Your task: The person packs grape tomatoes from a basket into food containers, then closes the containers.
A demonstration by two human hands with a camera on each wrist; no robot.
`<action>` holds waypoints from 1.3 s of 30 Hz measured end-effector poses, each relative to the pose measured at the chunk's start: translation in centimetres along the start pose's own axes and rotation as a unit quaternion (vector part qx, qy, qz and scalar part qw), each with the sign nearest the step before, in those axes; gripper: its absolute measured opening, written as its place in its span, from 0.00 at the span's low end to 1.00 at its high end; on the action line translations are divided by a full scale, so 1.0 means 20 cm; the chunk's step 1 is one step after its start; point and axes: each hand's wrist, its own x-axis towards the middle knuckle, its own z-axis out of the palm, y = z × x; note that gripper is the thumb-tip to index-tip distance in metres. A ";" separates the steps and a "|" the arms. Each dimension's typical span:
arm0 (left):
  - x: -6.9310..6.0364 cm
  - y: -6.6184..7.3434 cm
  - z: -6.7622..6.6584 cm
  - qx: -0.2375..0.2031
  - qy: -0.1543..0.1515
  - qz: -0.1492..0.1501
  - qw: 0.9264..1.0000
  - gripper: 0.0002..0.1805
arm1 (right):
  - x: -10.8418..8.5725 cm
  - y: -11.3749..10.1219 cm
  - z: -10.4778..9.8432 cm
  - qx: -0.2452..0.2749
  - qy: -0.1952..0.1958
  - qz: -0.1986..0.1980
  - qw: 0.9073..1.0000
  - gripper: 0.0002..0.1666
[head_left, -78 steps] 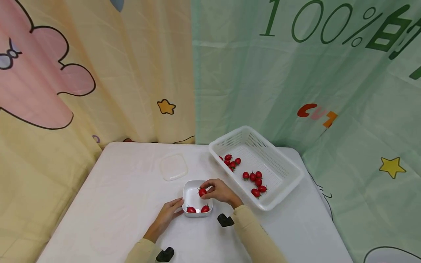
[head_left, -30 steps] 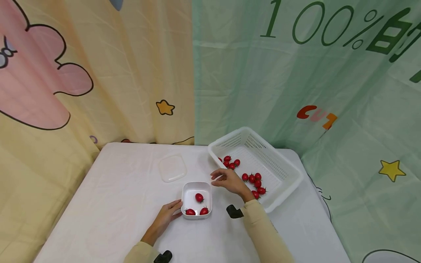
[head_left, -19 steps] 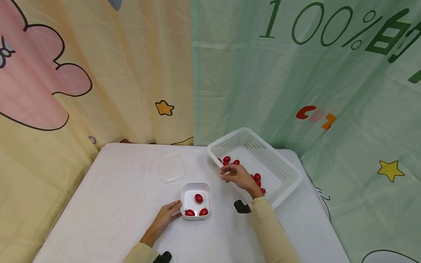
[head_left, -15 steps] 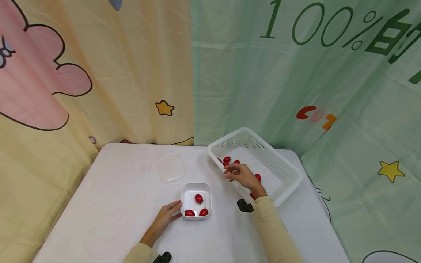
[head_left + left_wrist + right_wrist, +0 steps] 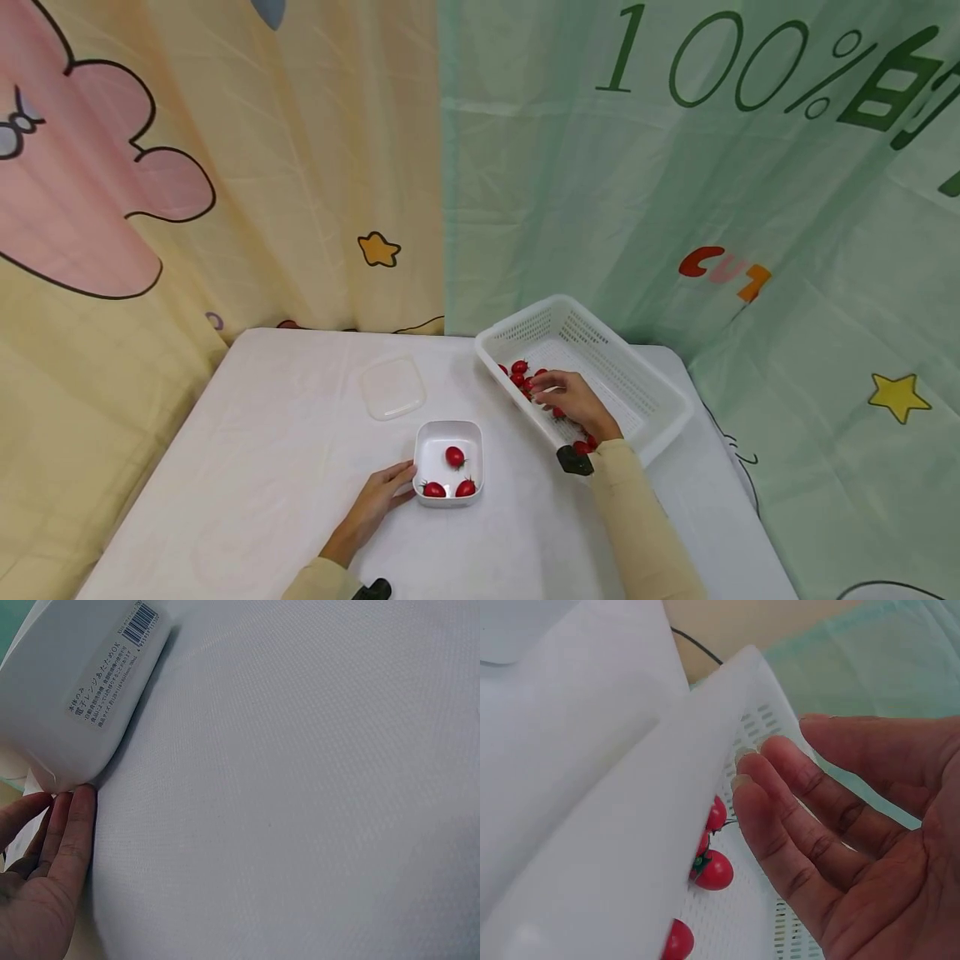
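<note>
Far left, one left hand (image 5: 371, 507), straight fingers just touching the left side of one white box (image 5: 450, 502), not gripping it; one clear lid (image 5: 392, 388) flat beyond, then three tomatoes (image 5: 454, 457) inside the box: probably light, firm yet bruisable, slick, best taken gently round the middle. To the right, one pale basket (image 5: 637, 375) with at least eight more tomatoes (image 5: 520, 367), full count hidden from me by one right hand (image 5: 576, 400) above, fingers loosely bent, thumb apart, nothing pinched
</note>
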 end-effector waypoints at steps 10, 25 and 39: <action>0.00 0.00 0.00 0.001 -0.001 0.003 1.000 0.33 | 0.08 0.05 -0.05 0.019 -0.056 -0.006 0.998 0.20; -0.01 0.01 0.01 0.003 0.009 0.005 1.000 0.31 | 0.18 0.11 -0.07 0.039 -0.100 0.056 0.993 0.22; 0.00 0.00 0.01 0.006 0.000 -0.001 1.000 0.33 | 0.25 0.17 -0.09 0.002 -0.155 0.119 0.981 0.24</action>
